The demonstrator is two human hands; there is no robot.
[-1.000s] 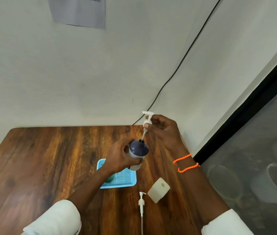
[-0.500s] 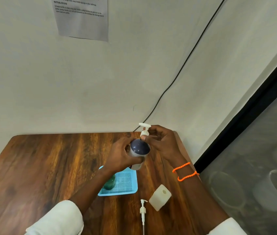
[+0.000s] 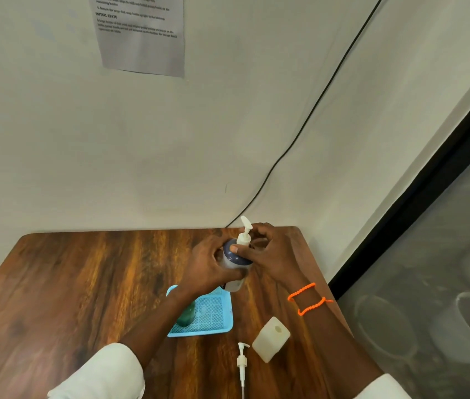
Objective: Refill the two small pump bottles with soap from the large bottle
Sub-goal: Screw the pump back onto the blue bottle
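1 bottle (image 3: 235, 266) in my left hand (image 3: 209, 266); my right hand (image 3: 271, 254) pinches its pump (image 3: 244, 236), seated. Next: twist it tight.

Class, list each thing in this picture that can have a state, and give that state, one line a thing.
Dark-topped bottle: held off the table by the left hand.
Its pump: seated in the neck, gripped by the right hand.
White bottle: open, no pump.
Spare pump: lying loose on the table.
Blue tray: holds a green bottle.

Wall notice (image 3: 141, 36), heading "INITIAL STATE" legible, other lines blurred
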